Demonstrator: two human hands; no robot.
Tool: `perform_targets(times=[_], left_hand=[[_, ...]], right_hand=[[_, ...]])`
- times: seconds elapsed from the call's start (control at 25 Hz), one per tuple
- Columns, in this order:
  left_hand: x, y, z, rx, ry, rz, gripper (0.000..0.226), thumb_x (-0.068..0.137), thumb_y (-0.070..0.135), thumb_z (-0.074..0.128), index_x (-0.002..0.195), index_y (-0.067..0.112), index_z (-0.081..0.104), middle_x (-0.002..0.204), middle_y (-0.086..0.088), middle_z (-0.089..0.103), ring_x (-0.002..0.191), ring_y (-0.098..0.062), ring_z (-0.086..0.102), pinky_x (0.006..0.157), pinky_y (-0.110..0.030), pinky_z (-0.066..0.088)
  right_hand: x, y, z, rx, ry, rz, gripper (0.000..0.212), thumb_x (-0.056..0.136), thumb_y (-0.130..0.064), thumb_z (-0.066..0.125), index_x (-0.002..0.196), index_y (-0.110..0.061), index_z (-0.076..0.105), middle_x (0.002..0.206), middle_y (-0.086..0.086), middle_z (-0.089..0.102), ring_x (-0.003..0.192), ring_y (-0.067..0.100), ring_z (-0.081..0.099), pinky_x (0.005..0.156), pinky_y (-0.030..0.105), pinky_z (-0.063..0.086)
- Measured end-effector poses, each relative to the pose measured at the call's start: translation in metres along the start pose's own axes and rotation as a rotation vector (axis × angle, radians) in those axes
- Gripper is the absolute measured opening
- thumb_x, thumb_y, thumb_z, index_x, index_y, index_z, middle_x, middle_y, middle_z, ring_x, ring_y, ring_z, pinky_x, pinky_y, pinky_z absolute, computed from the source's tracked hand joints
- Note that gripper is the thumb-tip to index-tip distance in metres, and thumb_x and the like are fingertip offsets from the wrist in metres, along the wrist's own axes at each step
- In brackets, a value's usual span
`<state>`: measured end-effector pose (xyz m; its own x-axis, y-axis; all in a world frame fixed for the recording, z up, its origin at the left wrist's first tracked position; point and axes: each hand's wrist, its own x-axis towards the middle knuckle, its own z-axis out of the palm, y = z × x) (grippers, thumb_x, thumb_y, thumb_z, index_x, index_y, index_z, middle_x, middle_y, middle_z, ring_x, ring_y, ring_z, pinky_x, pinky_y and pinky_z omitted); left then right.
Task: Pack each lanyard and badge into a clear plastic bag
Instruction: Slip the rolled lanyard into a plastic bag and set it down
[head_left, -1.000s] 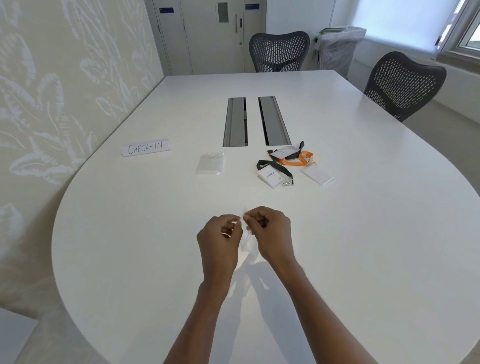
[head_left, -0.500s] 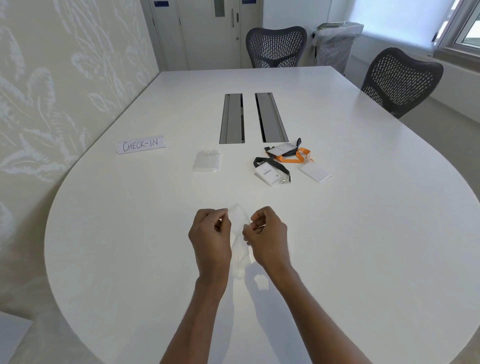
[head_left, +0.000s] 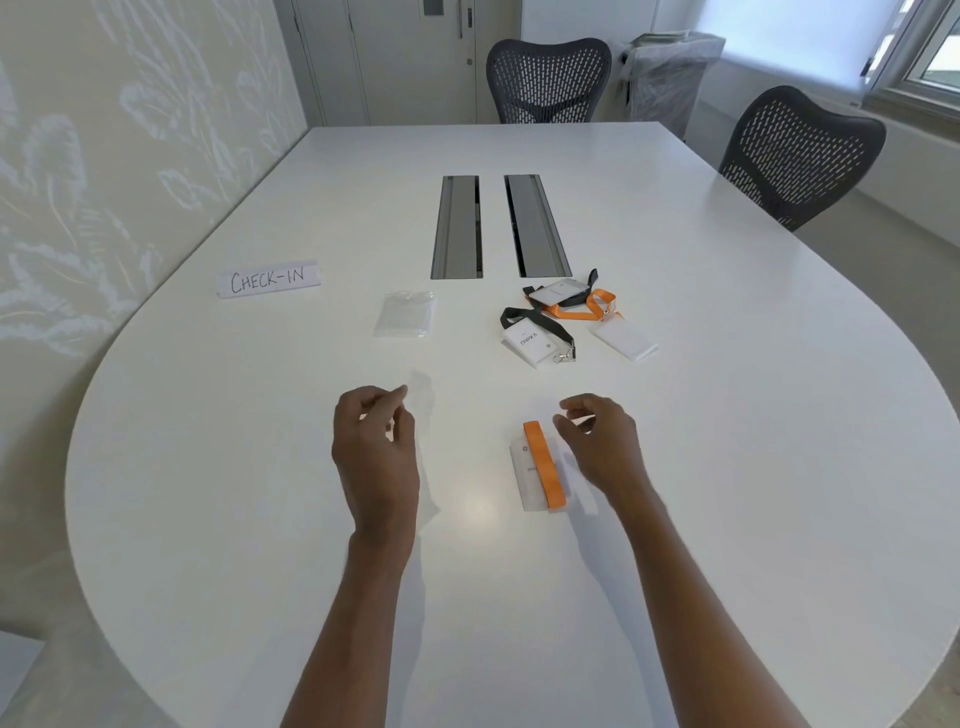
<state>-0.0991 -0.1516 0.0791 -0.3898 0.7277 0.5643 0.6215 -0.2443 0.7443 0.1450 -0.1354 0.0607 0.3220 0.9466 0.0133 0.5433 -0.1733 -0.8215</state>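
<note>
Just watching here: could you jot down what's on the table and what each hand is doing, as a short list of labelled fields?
Surface: white oval table
Left hand: pinching a clear plastic bag, raised
Right hand: open, beside a white badge wrapped in an orange lanyard
Spare bags: small stack of clear bags, lying flat
Unpacked: black-lanyard badge, orange-lanyard badge, plain white card
Sign: paper strip reading CHECK-IN

Bare white tabletop (head_left: 727, 467) lies open right of the right hand (head_left: 602, 447) and left of the left hand (head_left: 374, 441). Between them only the white badge wrapped in an orange lanyard (head_left: 540, 470) intervenes. Farther ahead lie a stack of clear plastic bags (head_left: 405, 313) and a cluster of black and orange lanyards with white badges (head_left: 566, 319)
</note>
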Motion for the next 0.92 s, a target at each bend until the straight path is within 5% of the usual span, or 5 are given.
perform_targets(times=[0.24,0.4,0.56,0.76,0.92], left_hand=[[-0.018,-0.001,0.020,0.135,-0.296,-0.019,0.026,0.093,-0.008,0.068,0.111,0.005,0.080,0.102,-0.001,0.061,0.091,-0.019,0.061,0.081,-0.027,0.051],[-0.024,-0.001,0.029,0.090,-0.380,-0.083,0.022,0.095,-0.005,0.068,0.109,0.006,0.081,0.097,-0.002,0.063,0.085,-0.020,0.065,0.080,-0.033,0.057],[-0.021,-0.006,0.033,0.056,-0.360,-0.136,0.020,0.092,-0.007,0.071,0.104,0.005,0.082,0.092,-0.002,0.069,0.076,-0.015,0.064,0.075,-0.021,0.050],[-0.010,-0.009,0.038,0.019,-0.346,-0.258,0.018,0.091,-0.004,0.072,0.104,0.003,0.082,0.097,-0.007,0.079,0.081,-0.016,0.070,0.076,-0.012,0.049],[0.000,-0.007,0.044,0.004,-0.350,-0.337,0.013,0.092,0.000,0.073,0.100,0.002,0.083,0.093,-0.007,0.081,0.079,-0.017,0.072,0.072,-0.008,0.047]], right_hand=[[0.014,0.017,0.018,-0.127,-0.276,0.090,0.050,0.093,-0.031,0.079,0.138,-0.014,0.064,0.127,0.009,0.062,0.108,0.021,0.058,0.093,0.034,0.048],[0.015,0.016,0.025,-0.075,-0.262,0.109,0.035,0.090,-0.027,0.081,0.120,-0.013,0.069,0.112,0.005,0.068,0.099,0.022,0.061,0.083,0.033,0.051],[0.010,0.011,0.020,0.118,-0.254,0.182,0.024,0.088,-0.024,0.081,0.105,-0.016,0.065,0.097,0.005,0.070,0.080,0.019,0.064,0.064,0.027,0.046],[-0.007,-0.012,0.011,0.173,-0.197,0.074,0.028,0.089,-0.018,0.076,0.113,-0.028,0.067,0.097,0.000,0.068,0.080,0.015,0.063,0.064,0.026,0.048],[-0.017,-0.036,0.005,0.213,-0.045,-0.015,0.011,0.087,-0.013,0.071,0.091,-0.023,0.070,0.093,-0.002,0.071,0.070,0.010,0.057,0.063,0.023,0.044]])
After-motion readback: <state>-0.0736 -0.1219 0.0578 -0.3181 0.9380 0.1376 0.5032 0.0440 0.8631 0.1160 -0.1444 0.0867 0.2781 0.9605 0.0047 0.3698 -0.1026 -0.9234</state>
